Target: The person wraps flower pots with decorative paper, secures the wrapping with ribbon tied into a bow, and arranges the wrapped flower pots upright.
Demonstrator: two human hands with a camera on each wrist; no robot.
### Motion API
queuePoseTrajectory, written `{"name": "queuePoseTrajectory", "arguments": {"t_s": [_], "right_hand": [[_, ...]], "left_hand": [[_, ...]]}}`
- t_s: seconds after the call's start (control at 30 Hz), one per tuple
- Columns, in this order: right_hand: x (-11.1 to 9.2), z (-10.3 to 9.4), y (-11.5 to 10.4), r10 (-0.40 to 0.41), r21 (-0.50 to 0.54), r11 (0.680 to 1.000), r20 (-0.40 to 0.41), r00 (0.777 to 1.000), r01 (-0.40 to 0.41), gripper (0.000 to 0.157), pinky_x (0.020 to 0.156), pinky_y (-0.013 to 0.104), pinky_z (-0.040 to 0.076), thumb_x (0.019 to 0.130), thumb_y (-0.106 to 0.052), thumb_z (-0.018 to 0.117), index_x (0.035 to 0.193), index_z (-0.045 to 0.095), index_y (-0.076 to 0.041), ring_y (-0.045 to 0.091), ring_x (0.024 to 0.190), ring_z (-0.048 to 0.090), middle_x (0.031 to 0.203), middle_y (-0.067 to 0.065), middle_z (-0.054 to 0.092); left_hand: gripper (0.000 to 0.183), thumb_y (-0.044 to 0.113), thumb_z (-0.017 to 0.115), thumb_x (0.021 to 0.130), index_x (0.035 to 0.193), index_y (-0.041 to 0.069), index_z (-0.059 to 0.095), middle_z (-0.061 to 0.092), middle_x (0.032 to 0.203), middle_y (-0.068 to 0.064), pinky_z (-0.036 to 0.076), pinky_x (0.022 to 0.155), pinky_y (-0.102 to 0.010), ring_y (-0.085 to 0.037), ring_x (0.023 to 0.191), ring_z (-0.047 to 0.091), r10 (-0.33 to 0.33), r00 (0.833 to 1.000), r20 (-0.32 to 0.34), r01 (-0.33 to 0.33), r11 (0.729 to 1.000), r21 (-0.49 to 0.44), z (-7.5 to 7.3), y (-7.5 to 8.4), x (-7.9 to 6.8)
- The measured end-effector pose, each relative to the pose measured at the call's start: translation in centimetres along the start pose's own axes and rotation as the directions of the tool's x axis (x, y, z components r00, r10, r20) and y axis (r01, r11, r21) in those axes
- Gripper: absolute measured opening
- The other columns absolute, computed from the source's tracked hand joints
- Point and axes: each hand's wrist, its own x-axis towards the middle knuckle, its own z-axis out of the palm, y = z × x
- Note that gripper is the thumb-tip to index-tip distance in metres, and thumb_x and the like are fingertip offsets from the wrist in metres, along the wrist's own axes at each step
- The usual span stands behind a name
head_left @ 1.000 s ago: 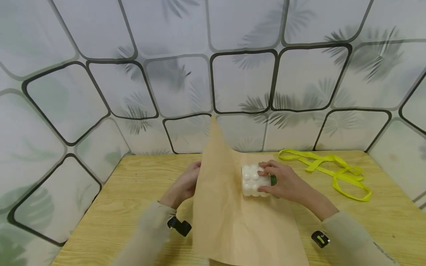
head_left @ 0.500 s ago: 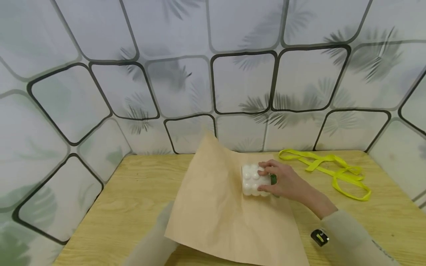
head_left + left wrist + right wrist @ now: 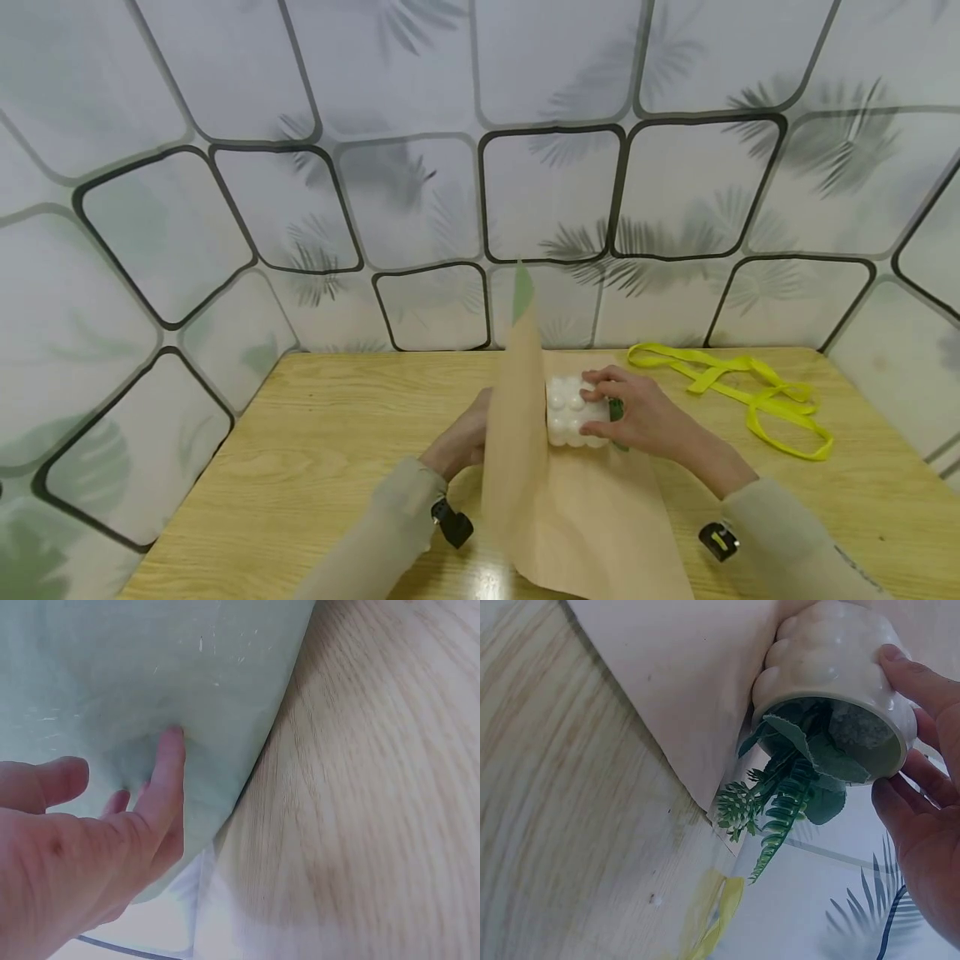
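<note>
A white plant pot (image 3: 564, 412) with a bubbled surface lies on its side on a sheet of brown wrapping paper (image 3: 611, 525). My right hand (image 3: 641, 414) grips it with thumb and fingers near the rim. Artificial green leaves (image 3: 784, 802) stick out of the pot's mouth in the right wrist view. My left hand (image 3: 461, 437) is behind the raised left part of the paper, its fingertips hidden in the head view. From the left wrist, its extended index finger presses on the paper's green side (image 3: 217, 682). The raised paper stands nearly upright beside the pot's base.
A loose yellow ribbon (image 3: 780, 400) lies in loops at the back right of the wooden table (image 3: 322, 433). Behind the table hangs a patterned backdrop (image 3: 420, 200) that also closes off both sides.
The raised paper sagged left over my left hand, then swung back upright and further right, close to the pot. My left hand has moved right with it. The right hand stays on the pot.
</note>
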Motion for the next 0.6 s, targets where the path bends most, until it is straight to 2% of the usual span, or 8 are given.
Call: {"name": "queuePoseTrajectory", "arguments": {"t_s": [0.03, 0.1, 0.13, 0.2, 0.4, 0.53, 0.6], "right_hand": [[0.0, 0.0, 0.0, -0.002, -0.001, 1.000, -0.001, 1.000, 0.002, 0.032, 0.075, 0.041, 0.062, 0.066, -0.014, 0.095, 0.091, 0.076, -0.007, 0.031, 0.098, 0.073, 0.111, 0.016, 0.071], [0.1, 0.1, 0.1, -0.003, -0.010, 1.000, -0.003, 1.000, 0.003, 0.033, 0.076, 0.042, 0.062, 0.066, -0.014, 0.096, 0.091, 0.076, -0.007, 0.031, 0.098, 0.073, 0.111, 0.016, 0.072], [0.1, 0.1, 0.1, -0.004, -0.015, 1.000, -0.004, 1.000, 0.004, 0.033, 0.076, 0.043, 0.062, 0.066, -0.014, 0.096, 0.092, 0.077, -0.007, 0.031, 0.098, 0.073, 0.110, 0.016, 0.072], [0.1, 0.2, 0.1, -0.006, -0.027, 1.000, -0.008, 1.000, 0.006, 0.033, 0.076, 0.043, 0.062, 0.066, -0.014, 0.096, 0.092, 0.077, -0.007, 0.031, 0.096, 0.073, 0.110, 0.016, 0.072], [-0.1, 0.2, 0.1, -0.012, -0.025, 1.000, -0.019, 1.000, 0.011, 0.034, 0.074, 0.042, 0.061, 0.065, -0.012, 0.096, 0.093, 0.078, -0.006, 0.032, 0.097, 0.073, 0.111, 0.017, 0.072], [-0.3, -0.1, 0.0, 0.008, -0.016, 1.000, -0.001, 1.000, -0.008, 0.030, 0.073, 0.039, 0.061, 0.069, -0.010, 0.094, 0.094, 0.077, -0.008, 0.029, 0.093, 0.073, 0.111, 0.015, 0.072], [-0.4, -0.3, 0.2, -0.030, -0.028, 0.999, 0.013, 0.999, 0.030, 0.020, 0.069, 0.034, 0.059, 0.082, -0.016, 0.087, 0.098, 0.076, -0.011, 0.023, 0.088, 0.070, 0.110, 0.011, 0.071]], "left_hand": [[0.008, 0.012, 0.056, 0.104, 0.103, 0.007, 0.062, 0.065, 0.085, 0.002, 0.053, 0.060, -0.020, -0.007, 0.069, 0.063, -0.005, 1.000, -0.005, 0.005, 1.000, 0.001, 0.1, 0.0, 0.1], [0.016, 0.014, 0.057, 0.104, 0.116, 0.006, 0.064, 0.069, 0.096, -0.002, 0.056, 0.064, -0.023, -0.009, 0.076, 0.066, -0.006, 1.000, -0.010, 0.006, 1.000, 0.004, 0.2, 0.0, 0.2], [0.027, 0.016, 0.059, 0.104, 0.129, 0.005, 0.061, 0.068, 0.107, -0.006, 0.058, 0.069, -0.026, -0.011, 0.084, 0.067, -0.010, 1.000, -0.012, 0.011, 1.000, 0.010, 0.3, 0.0, 0.4], [0.041, 0.018, 0.059, 0.104, 0.142, 0.006, 0.057, 0.067, 0.120, -0.010, 0.059, 0.072, -0.028, -0.013, 0.090, 0.068, -0.003, 1.000, -0.025, 0.004, 1.000, 0.023, 0.5, 0.0, 0.6], [0.040, 0.016, 0.063, 0.100, 0.135, -0.002, 0.059, 0.067, 0.110, -0.010, 0.059, 0.069, -0.025, -0.011, 0.082, 0.067, 0.068, 0.994, -0.083, -0.059, 0.993, 0.102, 1.4, 0.2, 0.5], [0.046, 0.025, 0.066, 0.101, 0.137, -0.001, 0.056, 0.063, 0.119, -0.017, 0.064, 0.079, -0.039, -0.022, 0.095, 0.072, 0.070, 0.989, -0.130, -0.051, 0.988, 0.143, 2.3, 0.3, 0.8], [0.051, 0.029, 0.068, 0.100, 0.141, 0.002, 0.052, 0.060, 0.122, -0.019, 0.063, 0.082, -0.047, -0.026, 0.097, 0.073, 0.085, 0.986, -0.142, -0.059, 0.983, 0.175, 2.6, 0.4, 0.7]]}}
